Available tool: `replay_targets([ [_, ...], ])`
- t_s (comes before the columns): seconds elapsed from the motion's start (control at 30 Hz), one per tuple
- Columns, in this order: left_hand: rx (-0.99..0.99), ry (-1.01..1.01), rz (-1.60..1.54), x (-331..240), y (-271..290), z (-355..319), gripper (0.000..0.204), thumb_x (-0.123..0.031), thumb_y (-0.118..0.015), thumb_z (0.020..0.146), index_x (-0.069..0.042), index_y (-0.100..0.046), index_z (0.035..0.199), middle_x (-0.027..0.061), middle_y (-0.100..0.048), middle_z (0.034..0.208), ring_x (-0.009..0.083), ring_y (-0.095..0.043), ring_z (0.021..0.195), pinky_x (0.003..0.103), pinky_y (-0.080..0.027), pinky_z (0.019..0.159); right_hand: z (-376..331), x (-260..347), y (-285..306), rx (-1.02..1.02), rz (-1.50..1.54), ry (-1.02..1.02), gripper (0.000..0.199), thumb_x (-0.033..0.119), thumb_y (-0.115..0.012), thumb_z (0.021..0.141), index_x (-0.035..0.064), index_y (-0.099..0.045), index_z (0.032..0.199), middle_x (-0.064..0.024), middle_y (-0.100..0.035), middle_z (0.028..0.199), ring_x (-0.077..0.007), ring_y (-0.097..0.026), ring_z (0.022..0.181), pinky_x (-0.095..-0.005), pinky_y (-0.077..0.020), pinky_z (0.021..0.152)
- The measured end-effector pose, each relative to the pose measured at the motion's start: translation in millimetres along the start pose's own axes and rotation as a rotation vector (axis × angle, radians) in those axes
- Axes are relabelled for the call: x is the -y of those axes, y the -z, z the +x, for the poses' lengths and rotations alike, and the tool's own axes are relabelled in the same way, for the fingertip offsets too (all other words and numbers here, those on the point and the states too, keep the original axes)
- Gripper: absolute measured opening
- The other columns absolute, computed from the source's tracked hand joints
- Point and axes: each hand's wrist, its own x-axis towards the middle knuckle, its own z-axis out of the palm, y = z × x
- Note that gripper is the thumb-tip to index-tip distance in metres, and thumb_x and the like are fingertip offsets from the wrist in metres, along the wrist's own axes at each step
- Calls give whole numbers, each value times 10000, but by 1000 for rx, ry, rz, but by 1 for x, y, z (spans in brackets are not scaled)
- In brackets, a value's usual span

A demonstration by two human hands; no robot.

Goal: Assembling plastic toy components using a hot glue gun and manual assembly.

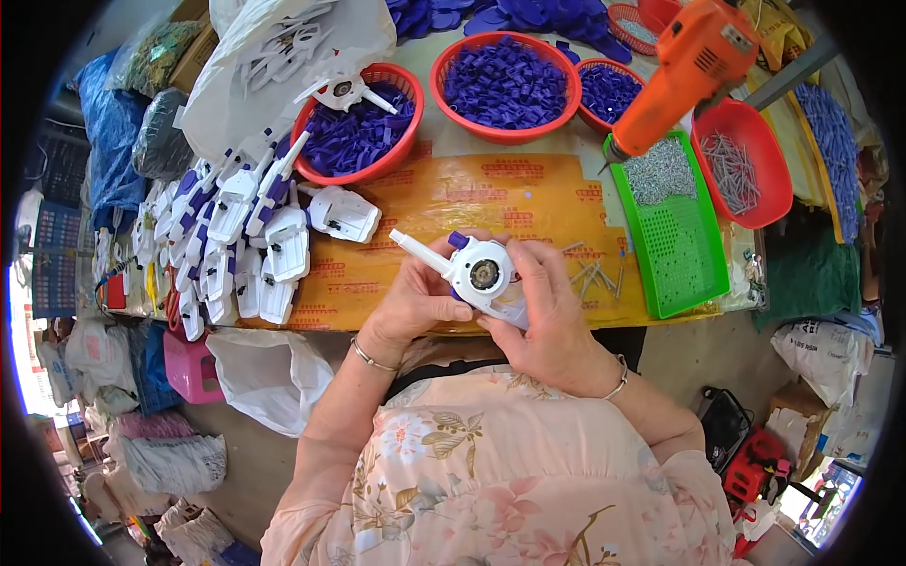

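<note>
A white plastic toy part with a long nozzle, a round middle and purple bits sits between both my hands, above the near table edge. My left hand grips it from below and the left. My right hand holds its right side, thumb pressing by the round centre. A pile of finished white and purple pieces lies at the table's left. An orange power screwdriver hangs over the right side, its tip pointing down-left.
Three red baskets of purple parts stand at the back. A green tray holds small screws; a red basket holds long screws. Loose screws lie near my right hand. A white plastic bag sits back left. Bags crowd the floor.
</note>
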Motion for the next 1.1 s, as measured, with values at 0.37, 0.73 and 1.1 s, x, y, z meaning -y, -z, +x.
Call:
replay_targets([
  [0.37, -100, -24, 184, 6, -6, -1, 710, -77, -781, 703, -12, -426, 1315, 52, -559, 1215, 142, -534, 1105, 311, -417, 964, 0, -3, -4, 17, -63, -44, 716, 17, -698, 689, -57, -324, 1295, -234, -410, 1201, -407, -479, 1085, -417, -437, 894],
  [0.73, -107, -56, 224, 8, -3, 2, 585, -4, -692, 770, -19, -452, 1304, 55, -563, 1213, 138, -530, 1107, 309, -419, 971, 1, -9, -5, 29, -84, -50, 747, 47, -744, 652, -27, -360, 1289, -206, -417, 1221, -380, -487, 1097, -402, -446, 886],
  [1.1, -143, -222, 142, -1, 0, -5, 682, -3, -765, 650, -6, -458, 1259, 130, -589, 1172, 202, -575, 1071, 354, -461, 934, -12, -20, 6, -49, 960, -416, 304, -12, -645, 823, -28, -547, 1110, -52, -591, 1032, -89, -569, 940, -236, -483, 800],
])
